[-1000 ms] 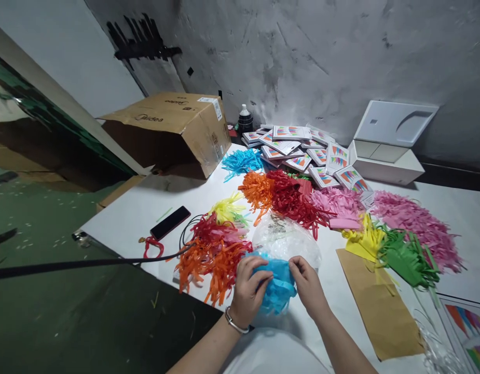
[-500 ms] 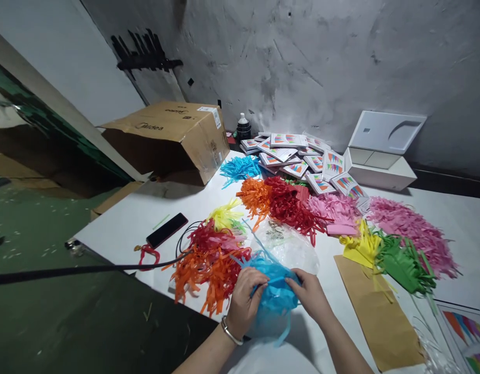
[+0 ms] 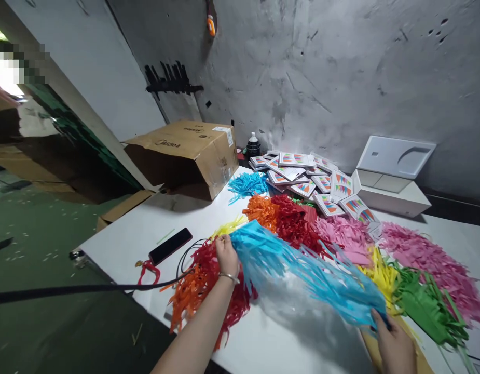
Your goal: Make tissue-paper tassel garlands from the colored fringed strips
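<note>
Dim overall, white glare upper left, soft shadows on table (image 3: 247, 337), blurred blue fringe (image 3: 333, 288)

Surface: my white table (image 3: 201, 210)
Left: black phone (image 3: 170, 246), red cord (image 3: 148, 272)
Back: open carton (image 3: 185, 156), heaped picture boxes (image 3: 302, 174)
Right: green fringe (image 3: 430, 306), pink fringe (image 3: 434, 259)

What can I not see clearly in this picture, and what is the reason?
All in the head view:
- Inside of carton: lost in shadow.
- Part of clear plastic: behind blue fringe.
- Middle strips of blue fringe: blurred.
- Brown paper: partly behind right hand, cut by bottom edge.
- Small print on packets: too small.
</note>
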The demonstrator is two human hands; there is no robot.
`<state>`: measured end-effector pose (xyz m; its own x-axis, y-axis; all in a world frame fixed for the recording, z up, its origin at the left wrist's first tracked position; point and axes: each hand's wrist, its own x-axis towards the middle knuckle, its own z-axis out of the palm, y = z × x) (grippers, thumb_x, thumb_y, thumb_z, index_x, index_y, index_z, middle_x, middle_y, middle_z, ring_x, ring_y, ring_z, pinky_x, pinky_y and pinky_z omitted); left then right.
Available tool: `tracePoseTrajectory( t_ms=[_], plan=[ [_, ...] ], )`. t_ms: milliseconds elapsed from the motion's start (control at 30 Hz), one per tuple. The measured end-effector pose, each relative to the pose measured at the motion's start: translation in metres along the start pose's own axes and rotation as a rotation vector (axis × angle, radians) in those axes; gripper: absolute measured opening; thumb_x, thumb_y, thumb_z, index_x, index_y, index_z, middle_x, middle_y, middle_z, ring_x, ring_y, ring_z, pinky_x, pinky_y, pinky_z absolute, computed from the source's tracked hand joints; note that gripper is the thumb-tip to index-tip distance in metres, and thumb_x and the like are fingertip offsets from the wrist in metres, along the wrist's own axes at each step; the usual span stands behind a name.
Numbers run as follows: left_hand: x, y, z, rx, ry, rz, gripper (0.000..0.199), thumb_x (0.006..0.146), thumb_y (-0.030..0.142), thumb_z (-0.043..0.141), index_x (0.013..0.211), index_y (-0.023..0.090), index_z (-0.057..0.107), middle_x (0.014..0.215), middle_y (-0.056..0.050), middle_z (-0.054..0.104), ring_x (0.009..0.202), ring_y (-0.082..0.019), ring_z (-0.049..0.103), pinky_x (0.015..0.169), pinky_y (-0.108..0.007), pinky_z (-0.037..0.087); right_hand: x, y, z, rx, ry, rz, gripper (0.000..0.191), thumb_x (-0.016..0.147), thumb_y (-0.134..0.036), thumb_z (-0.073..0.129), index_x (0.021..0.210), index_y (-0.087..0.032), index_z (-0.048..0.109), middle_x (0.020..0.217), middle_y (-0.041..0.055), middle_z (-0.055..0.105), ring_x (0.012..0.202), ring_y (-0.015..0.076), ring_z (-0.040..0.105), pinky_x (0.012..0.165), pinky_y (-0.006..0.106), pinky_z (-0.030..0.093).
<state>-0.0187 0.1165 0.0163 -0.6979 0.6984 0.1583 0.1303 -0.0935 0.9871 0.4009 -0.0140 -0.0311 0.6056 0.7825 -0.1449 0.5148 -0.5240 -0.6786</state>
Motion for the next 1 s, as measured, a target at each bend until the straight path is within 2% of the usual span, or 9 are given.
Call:
tracePoseTrajectory(
  t_ms=[133,267,400,467,533,633,767,933,1000],
  plan=[
    [0.048,0.003,0.024,0.009,0.063,0.063,0.028,0.091,0.046,0.041,0.097,0.020,0.049,0.091,-0.003,0.058,0.088,-0.017,0.058,0.082,-0.032,0.046,-0.003,0.011,-0.002,-0.114,0.034,-0.002,0.045,0.072,-0.055,0.047,0.090,-0.023,0.072,0.083,0.0135,0.072,0.073,0.0361,0.065,0.057,0.042,0.048],
    [0.019,0.000,0.034,0.125,-0.096,0.275,0.044,0.081,0.044,0.060,0.115,0.019,0.047,0.125,-0.013,0.050,0.121,-0.025,0.045,0.102,-0.044,0.034,-0.015,0.003,0.022,-0.151,0.040,-0.243,0.038,0.077,-0.041,0.044,0.100,-0.026,0.070,0.098,0.0113,0.070,0.070,0.0296,0.065,0.056,0.038,0.049],
    [-0.075,-0.001,0.028,0.287,-0.686,0.694,0.076,0.073,0.050,0.066,0.135,0.021,0.032,0.143,-0.020,0.034,0.134,-0.035,0.029,0.104,-0.057,0.028,-0.036,-0.029,0.050,-0.099,0.047,-0.815,0.031,0.083,-0.033,0.049,0.109,-0.024,0.064,0.089,0.0084,0.069,0.078,0.0252,0.064,0.066,0.034,0.050],
    [-0.114,0.002,0.025,0.294,-1.054,0.871,0.074,0.071,0.052,0.067,0.134,0.027,0.037,0.136,-0.016,0.047,0.131,-0.036,0.034,0.106,-0.063,0.018,-0.048,-0.048,0.056,-0.084,0.015,-1.065,0.033,0.086,-0.028,0.050,0.118,-0.025,0.058,0.085,0.0064,0.067,0.079,0.0229,0.062,0.072,0.033,0.049],
    [-0.136,0.006,0.024,0.332,-1.205,0.862,0.054,0.077,0.035,0.061,0.128,0.030,0.045,0.113,-0.010,0.064,0.116,-0.030,0.051,0.107,-0.063,0.013,-0.060,-0.061,0.057,-0.100,0.002,-1.192,0.036,0.087,-0.024,0.050,0.123,-0.025,0.054,0.083,0.0056,0.065,0.077,0.0223,0.060,0.074,0.035,0.046],
    [-0.144,0.013,0.023,0.413,-1.156,0.804,0.037,0.077,0.014,0.049,0.110,0.027,0.059,0.082,-0.005,0.068,0.089,-0.023,0.060,0.107,-0.058,0.020,-0.076,-0.070,0.051,-0.174,0.012,-1.207,0.035,0.085,-0.018,0.051,0.119,-0.023,0.055,0.080,0.0052,0.062,0.076,0.0229,0.057,0.079,0.040,0.042],
    [-0.149,0.026,0.009,0.456,-1.114,0.837,0.034,0.074,0.010,0.050,0.102,0.024,0.062,0.082,-0.006,0.066,0.088,-0.023,0.058,0.102,-0.058,0.025,-0.094,-0.067,0.044,-0.242,-0.018,-1.086,0.041,0.076,-0.006,0.049,0.113,-0.021,0.057,0.085,0.0051,0.060,0.081,0.0231,0.056,0.084,0.044,0.038],
    [-0.176,0.039,-0.015,0.319,-1.323,0.734,0.030,0.078,0.036,0.062,0.106,0.025,0.061,0.099,-0.008,0.064,0.097,-0.025,0.056,0.102,-0.055,0.030,-0.094,-0.051,0.027,-0.163,0.061,-0.993,0.051,0.075,0.000,0.044,0.118,-0.024,0.056,0.083,0.0039,0.057,0.080,0.0217,0.053,0.084,0.045,0.038],
    [-0.183,0.040,-0.013,0.255,-1.259,0.557,0.046,0.080,0.045,0.060,0.120,0.024,0.054,0.116,-0.012,0.058,0.110,-0.027,0.052,0.101,-0.051,0.034,-0.092,-0.043,0.017,-0.121,0.106,-1.014,0.056,0.076,0.000,0.043,0.126,-0.025,0.052,0.085,0.0044,0.056,0.082,0.0218,0.052,0.084,0.045,0.038]
  ],
)
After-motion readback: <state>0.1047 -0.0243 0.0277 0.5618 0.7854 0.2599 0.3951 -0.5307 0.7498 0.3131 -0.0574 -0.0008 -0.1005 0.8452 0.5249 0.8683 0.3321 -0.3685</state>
